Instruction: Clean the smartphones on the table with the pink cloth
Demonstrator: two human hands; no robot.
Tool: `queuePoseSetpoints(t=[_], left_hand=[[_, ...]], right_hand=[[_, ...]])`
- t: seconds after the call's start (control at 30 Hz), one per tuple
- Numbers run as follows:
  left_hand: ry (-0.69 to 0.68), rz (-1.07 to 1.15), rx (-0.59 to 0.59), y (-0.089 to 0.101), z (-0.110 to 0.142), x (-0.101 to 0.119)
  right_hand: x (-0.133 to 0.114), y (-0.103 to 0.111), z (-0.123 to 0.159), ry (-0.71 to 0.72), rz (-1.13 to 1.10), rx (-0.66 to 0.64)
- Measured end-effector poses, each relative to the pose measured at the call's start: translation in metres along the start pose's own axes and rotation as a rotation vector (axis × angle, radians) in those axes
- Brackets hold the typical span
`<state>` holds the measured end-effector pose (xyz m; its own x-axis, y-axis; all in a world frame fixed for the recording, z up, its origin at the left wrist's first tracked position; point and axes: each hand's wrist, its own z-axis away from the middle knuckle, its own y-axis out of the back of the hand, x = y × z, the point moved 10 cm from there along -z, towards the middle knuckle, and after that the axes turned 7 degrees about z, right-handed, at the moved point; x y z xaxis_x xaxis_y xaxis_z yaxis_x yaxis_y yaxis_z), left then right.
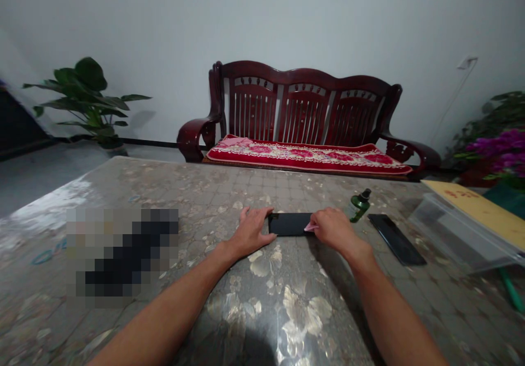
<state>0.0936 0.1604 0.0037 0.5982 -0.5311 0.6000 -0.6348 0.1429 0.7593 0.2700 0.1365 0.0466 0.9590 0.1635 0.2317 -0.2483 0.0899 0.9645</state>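
Note:
A dark phone [290, 224] lies flat and lengthwise on the table in the head view. Its left end is gripped by my left hand [255, 229], thumb at the near edge and fingers at the far edge. At the phone's right part, my right hand [333, 226] is closed on a small pink cloth [310, 227] that touches the surface. Most of the cloth is hidden in the fingers. Just beyond my right hand stands a green spray bottle [359, 206] with a black top. Another black phone [396, 239] lies to its right.
A clear plastic box [451, 240] with a yellow envelope [476, 204] on it stands at the right of the patterned table [205, 191]. A blurred-out dark object [127, 254] lies left. Behind the table is a wooden bench [303, 103].

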Motion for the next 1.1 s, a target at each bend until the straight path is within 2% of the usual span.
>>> queuePoseSetpoints(t=[0.17, 0.37, 0.6, 0.8, 0.87, 1.03, 1.1], left_hand=[[0.009, -0.002, -0.001, 0.001, 0.0, -0.001], [0.011, 0.0, -0.022, -0.002, 0.0, -0.002], [0.01, -0.004, -0.015, -0.001, 0.0, -0.002], [0.019, 0.004, -0.013, 0.001, 0.0, -0.001], [0.021, 0.008, -0.009, 0.001, 0.0, -0.001], [0.027, 0.01, -0.006, 0.001, -0.001, -0.002], [0.028, 0.017, -0.013, 0.001, -0.001, -0.002]], right_hand=[[-0.022, 0.005, 0.002, 0.1, -0.06, 0.007], [-0.002, 0.002, 0.002, -0.013, 0.019, 0.011], [-0.025, 0.005, 0.002, 0.103, -0.062, 0.036], [-0.008, 0.003, 0.002, -0.003, -0.009, 0.022], [-0.014, 0.003, 0.002, 0.02, -0.026, 0.035], [-0.049, 0.009, 0.001, 0.148, -0.118, 0.141], [-0.052, 0.01, 0.0, 0.164, -0.129, 0.162]])
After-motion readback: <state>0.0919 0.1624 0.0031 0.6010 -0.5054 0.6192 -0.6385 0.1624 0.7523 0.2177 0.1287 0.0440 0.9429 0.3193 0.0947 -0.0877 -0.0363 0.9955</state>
